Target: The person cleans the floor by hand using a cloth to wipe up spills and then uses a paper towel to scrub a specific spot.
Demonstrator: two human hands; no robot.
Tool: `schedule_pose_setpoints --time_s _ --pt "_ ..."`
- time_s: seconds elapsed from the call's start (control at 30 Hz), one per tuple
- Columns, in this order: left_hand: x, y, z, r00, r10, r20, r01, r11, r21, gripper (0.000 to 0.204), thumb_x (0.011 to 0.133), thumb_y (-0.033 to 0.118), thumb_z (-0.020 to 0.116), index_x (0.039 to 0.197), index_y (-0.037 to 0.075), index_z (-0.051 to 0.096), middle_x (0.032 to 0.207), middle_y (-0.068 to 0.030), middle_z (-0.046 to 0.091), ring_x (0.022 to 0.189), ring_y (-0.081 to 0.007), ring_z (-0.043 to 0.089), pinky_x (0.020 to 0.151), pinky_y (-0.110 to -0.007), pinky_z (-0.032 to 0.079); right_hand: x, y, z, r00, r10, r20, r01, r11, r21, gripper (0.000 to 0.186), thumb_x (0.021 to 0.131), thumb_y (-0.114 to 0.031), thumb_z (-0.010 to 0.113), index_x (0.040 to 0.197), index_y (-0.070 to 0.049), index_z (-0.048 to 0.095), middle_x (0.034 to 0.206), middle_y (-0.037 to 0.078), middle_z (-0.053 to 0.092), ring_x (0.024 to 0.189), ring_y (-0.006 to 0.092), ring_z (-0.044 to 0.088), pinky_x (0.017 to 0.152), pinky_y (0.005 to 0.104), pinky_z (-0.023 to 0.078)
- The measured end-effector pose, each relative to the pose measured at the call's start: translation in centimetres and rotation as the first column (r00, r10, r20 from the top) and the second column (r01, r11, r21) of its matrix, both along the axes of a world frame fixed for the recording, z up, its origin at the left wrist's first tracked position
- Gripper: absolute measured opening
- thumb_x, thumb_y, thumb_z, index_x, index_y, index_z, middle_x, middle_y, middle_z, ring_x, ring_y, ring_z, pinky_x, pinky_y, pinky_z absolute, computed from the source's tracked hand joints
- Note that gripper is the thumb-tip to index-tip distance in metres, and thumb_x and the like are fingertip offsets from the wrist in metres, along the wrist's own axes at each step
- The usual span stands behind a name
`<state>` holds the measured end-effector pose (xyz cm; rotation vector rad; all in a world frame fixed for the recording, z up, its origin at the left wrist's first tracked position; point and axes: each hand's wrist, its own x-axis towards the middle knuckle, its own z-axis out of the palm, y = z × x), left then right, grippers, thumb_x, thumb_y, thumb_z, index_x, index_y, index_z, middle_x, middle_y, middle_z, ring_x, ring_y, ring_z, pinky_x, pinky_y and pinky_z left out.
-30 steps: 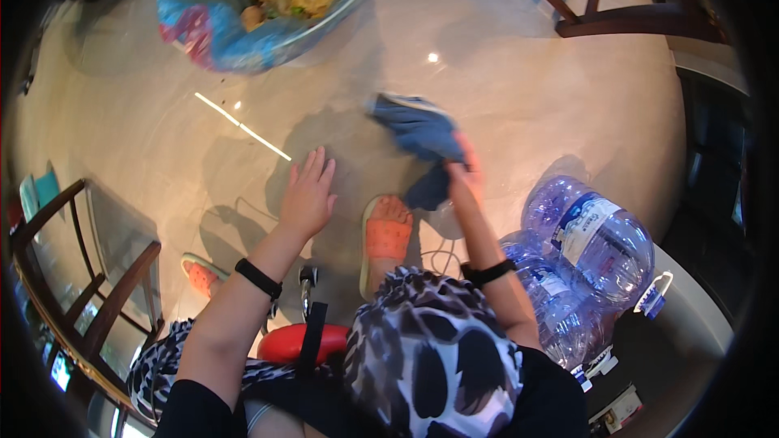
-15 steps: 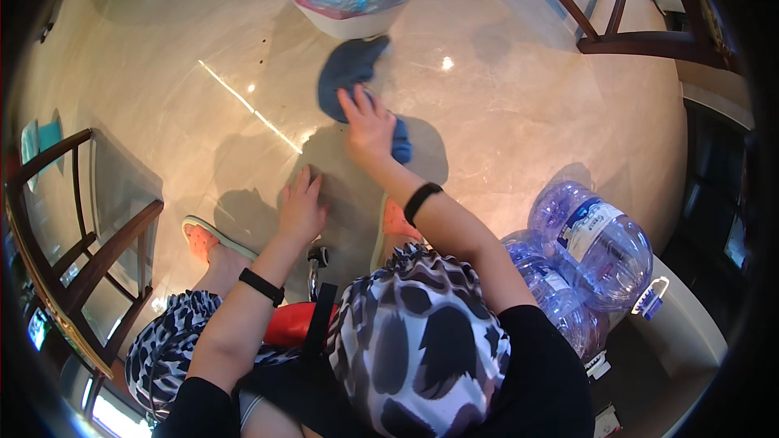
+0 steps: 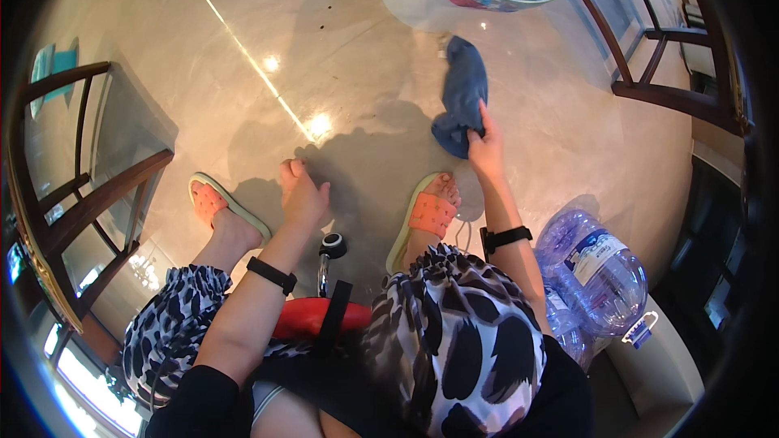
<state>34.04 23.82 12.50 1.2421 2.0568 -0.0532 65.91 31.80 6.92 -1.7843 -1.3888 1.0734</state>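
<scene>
Right fingers: pinching a blue cloth
Left fingers: kinda loosely curled
Clear bottle: blue-and-white label, some print on it

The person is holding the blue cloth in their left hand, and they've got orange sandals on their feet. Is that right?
Not quite: the hand is wrong. The head view shows the blue cloth in the person's right hand, not the left hand. And yes, they have orange sandals on their feet.
</scene>
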Motion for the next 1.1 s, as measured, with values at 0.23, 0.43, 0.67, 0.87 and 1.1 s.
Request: schedule_pose_setpoints --time_s 0.23,0.43,0.67,0.87,1.1 --pt "-2.6 -2.6 -3.1 0.981 0.101 -0.168 -0.133 0.971 -0.196 0.076 0.063 0.022 0.083 0.121 0.009 0.036 0.125 -0.0119 0.037 0.117 -0.0316 0.043 0.09 -0.039 0.047 -10.8 -1.4 -1.6 0.835 0.229 0.5 -0.295 0.954 0.055 0.064 0.069 -0.002 0.057 0.131 -0.013 0.048 0.13 0.02 0.048 0.118 0.0384 0.044 0.099 0.045 0.038" --pt "-3.1 -2.0 -3.8 0.978 0.115 -0.176 -0.147 0.973 -0.179 0.077 0.058 0.025 0.086 0.117 0.009 0.039 0.12 -0.0108 0.041 0.116 -0.0297 0.045 0.093 -0.039 0.045 -19.5 4.5 0.9 0.885 0.45 -0.121 -0.437 0.892 0.12 0.05 0.08 -0.006 0.059 0.13 -0.006 0.051 0.125 0.02 0.054 0.115 0.0312 0.052 0.098 0.0351 0.04" --pt "-4.0 -2.9 -4.9 0.984 0.138 -0.114 -0.152 0.981 -0.12 0.078 0.057 0.023 0.086 0.117 0.009 0.039 0.12 -0.0111 0.041 0.116 -0.0297 0.044 0.092 -0.038 0.047 -21.7 11.4 11.3 0.869 0.495 0.012 -0.441 0.763 0.474 0.043 0.08 -0.001 0.058 0.123 -0.001 0.053 0.12 0.021 0.056 0.112 0.0348 0.054 0.094 0.0353 0.043" --pt "-4.6 -3.3 -5.2 0.968 0.206 -0.145 -0.226 0.964 -0.142 0.077 0.057 0.021 0.086 0.118 0.01 0.04 0.12 -0.0098 0.041 0.117 -0.0286 0.044 0.091 -0.038 0.048 -12.3 5.0 11.5 0.949 0.158 -0.274 -0.104 0.974 0.201 0.049 0.086 0.0 0.054 0.134 0.0 0.043 0.134 0.015 0.049 0.122 0.0246 0.047 0.104 0.0342 0.034" --pt "-3.2 -1.5 -4.6 0.986 0.144 -0.086 -0.156 0.974 -0.163 0.076 0.056 0.021 0.086 0.117 0.01 0.042 0.121 -0.0088 0.041 0.117 -0.0285 0.044 0.091 -0.038 0.047 9.2 -4.7 -2.0 0.711 0.165 0.683 -0.25 0.968 0.027 0.075 0.072 0.002 0.05 0.143 -0.001 0.026 0.143 0.027 0.032 0.133 0.0399 0.031 0.108 0.0437 0.028"
